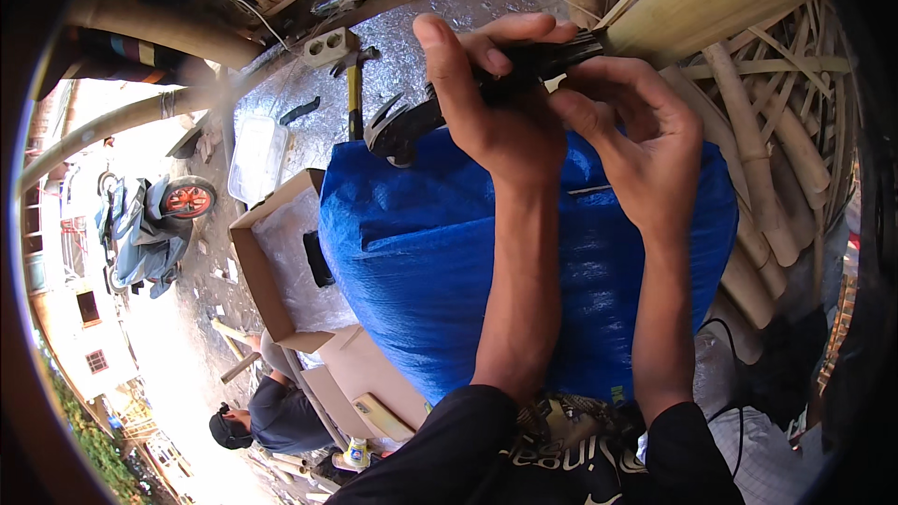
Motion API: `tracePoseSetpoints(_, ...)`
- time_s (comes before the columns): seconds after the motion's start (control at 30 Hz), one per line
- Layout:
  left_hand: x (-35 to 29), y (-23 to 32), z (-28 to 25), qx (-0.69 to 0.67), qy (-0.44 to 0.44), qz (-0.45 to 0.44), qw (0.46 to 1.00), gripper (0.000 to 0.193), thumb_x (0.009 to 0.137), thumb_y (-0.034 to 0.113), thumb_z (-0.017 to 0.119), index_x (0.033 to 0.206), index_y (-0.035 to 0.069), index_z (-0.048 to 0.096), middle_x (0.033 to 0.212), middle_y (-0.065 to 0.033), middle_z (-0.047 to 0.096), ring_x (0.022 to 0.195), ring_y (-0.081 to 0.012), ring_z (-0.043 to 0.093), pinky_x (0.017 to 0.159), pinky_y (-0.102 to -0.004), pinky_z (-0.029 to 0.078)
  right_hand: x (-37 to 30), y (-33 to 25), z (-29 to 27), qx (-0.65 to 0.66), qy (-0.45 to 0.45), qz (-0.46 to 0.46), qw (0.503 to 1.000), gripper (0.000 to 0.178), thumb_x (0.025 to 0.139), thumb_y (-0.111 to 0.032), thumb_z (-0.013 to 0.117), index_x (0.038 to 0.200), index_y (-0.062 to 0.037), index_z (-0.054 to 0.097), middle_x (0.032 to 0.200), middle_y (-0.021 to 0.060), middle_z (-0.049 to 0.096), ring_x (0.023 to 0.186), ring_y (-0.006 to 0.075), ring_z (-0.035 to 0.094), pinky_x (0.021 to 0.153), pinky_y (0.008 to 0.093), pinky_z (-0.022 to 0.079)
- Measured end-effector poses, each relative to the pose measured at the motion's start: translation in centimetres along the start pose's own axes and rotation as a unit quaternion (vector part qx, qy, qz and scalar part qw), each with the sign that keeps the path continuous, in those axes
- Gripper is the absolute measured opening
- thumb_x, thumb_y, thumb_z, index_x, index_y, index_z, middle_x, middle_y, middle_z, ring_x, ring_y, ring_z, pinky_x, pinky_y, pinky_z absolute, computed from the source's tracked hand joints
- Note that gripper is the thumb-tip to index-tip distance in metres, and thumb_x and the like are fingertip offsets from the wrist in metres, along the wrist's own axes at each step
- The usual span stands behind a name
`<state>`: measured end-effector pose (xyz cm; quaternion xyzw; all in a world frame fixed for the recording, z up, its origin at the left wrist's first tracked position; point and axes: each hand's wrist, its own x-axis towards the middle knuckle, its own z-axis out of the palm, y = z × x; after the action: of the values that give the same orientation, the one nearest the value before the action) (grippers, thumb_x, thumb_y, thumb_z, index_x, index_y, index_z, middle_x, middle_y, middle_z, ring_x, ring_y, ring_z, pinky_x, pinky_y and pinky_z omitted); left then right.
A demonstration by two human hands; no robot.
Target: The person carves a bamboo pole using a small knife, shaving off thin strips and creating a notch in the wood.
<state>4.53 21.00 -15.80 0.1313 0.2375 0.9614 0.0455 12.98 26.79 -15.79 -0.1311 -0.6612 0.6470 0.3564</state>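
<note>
A black claw hammer (400,136) lies across my left hand (505,117). Its head sticks out to the left, and its dark handle runs up toward the right, partly hidden by the palm and fingers. My left hand is closed round the handle, though some fingertips stretch past it. Close beside it, my right hand (645,131) has its fingers bent and its thumb near the fingertips, by the handle's far end. What the fingertips pinch, if anything, is too small to make out. Below both forearms spreads a large blue plastic-covered bundle (412,262).
A yellow-handled hammer (354,98), a pale block with holes (330,47) and a clear plastic tub (258,157) lie beyond the bundle. An opened cardboard box (257,271) stands left. Bamboo poles (758,178) crowd the right. Another person (281,411) and a motorcycle (145,234) are at left.
</note>
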Motion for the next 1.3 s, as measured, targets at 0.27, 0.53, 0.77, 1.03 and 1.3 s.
tracePoseSetpoints(0.27,0.3,-0.9,1.1,0.011,-0.005,0.066,0.998,0.046,0.104,0.038,0.047,0.066,0.013,0.038,0.117,-0.0161,0.068,0.111,-0.0248,0.064,0.083,-0.0410,0.058,1.0,1.5,0.1,-0.015,0.015,-0.055,0.998,0.015,0.083,-0.001,0.081,0.095,0.0029,0.072,0.091,0.0071,0.074,0.086,0.0122,0.069,0.076,0.0267,0.055)
tracePoseSetpoints(0.53,0.1,-0.1,0.1,0.033,0.027,0.102,0.994,0.031,0.100,0.038,0.042,0.085,0.011,0.038,0.078,-0.0027,0.035,0.075,-0.0155,0.035,0.079,-0.0370,0.035,0.5,1.2,1.0,-0.176,0.041,-0.214,0.960,0.037,0.071,-0.003,0.087,0.105,-0.0040,0.073,0.097,0.0093,0.068,0.077,0.0195,0.064,0.070,0.0296,0.053)
tracePoseSetpoints(0.77,-0.3,0.0,-1.6,0.064,-0.046,0.169,0.983,0.039,0.094,0.045,0.052,0.080,0.012,0.037,0.073,-0.0032,0.039,0.073,-0.0181,0.038,0.077,-0.0392,0.038,0.6,-0.4,-0.1,-0.319,-0.053,-0.224,0.919,0.046,0.073,-0.018,0.086,0.116,-0.0073,0.074,0.115,0.0098,0.066,0.097,0.0256,0.062,0.078,0.0349,0.052)
tracePoseSetpoints(1.03,-0.6,-0.7,-2.2,0.129,-0.078,0.228,0.962,0.063,0.088,0.058,0.061,0.062,0.004,0.041,0.060,-0.0088,0.050,0.055,-0.0236,0.045,0.055,-0.0377,0.035,0.0,-3.8,0.2,-0.424,-0.083,-0.172,0.885,0.038,0.081,-0.019,0.079,0.117,-0.0088,0.073,0.120,0.0107,0.067,0.089,0.0240,0.059,0.074,0.0341,0.050)
tracePoseSetpoints(1.3,-0.2,0.9,-3.2,0.280,-0.163,0.247,0.913,0.065,0.095,0.066,0.044,0.066,0.007,0.042,0.057,-0.0074,0.048,0.050,-0.0202,0.040,0.053,-0.0378,0.036,0.3,-3.6,0.2,-0.337,-0.061,-0.158,0.926,0.030,0.083,-0.020,0.081,0.107,-0.0048,0.073,0.112,0.0163,0.071,0.094,0.0290,0.068,0.081,0.0361,0.056)
